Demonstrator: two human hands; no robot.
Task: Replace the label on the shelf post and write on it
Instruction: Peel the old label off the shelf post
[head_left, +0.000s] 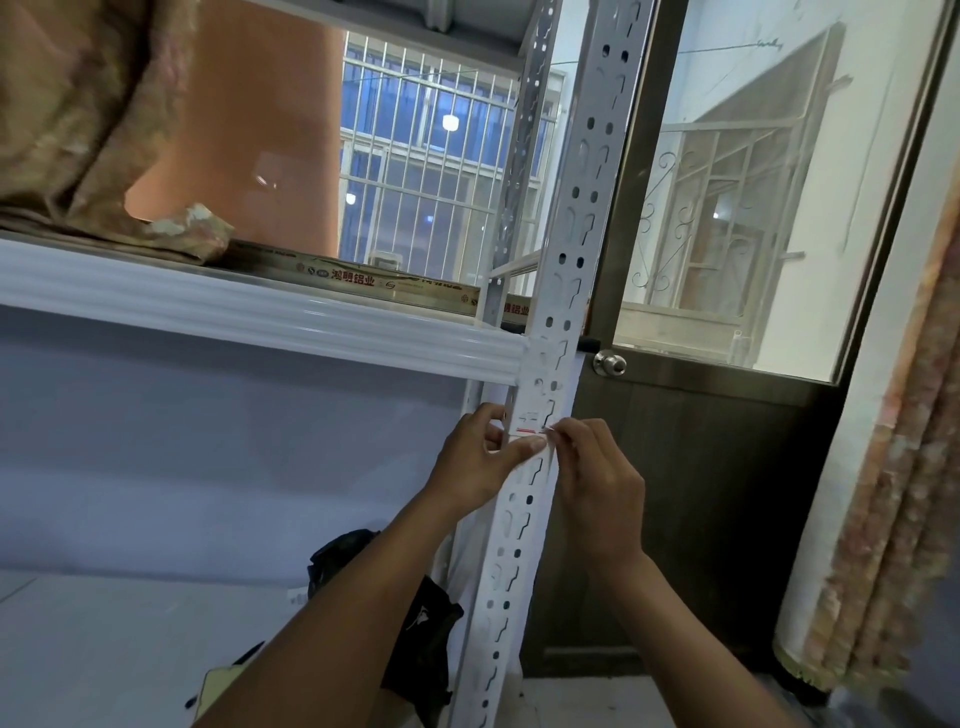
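A white perforated shelf post (563, 270) runs up the middle of the view. A small white label (529, 423) with a red line sits on it just below the shelf beam. My left hand (480, 457) is curled round the post's left edge, and its thumb presses on the post just under the label. My right hand (597, 478) pinches the label's right edge between thumb and forefinger. A dark pen (244, 656) lies on the lower shelf beside a yellow pad (218, 686).
The white shelf beam (260, 312) carries a brown bundle (88, 130) and a long printed box (363, 280). A black bag (415, 623) sits on the lower shelf. Right of the post stand a glass door with a knob (609, 364) and a curtain (893, 467).
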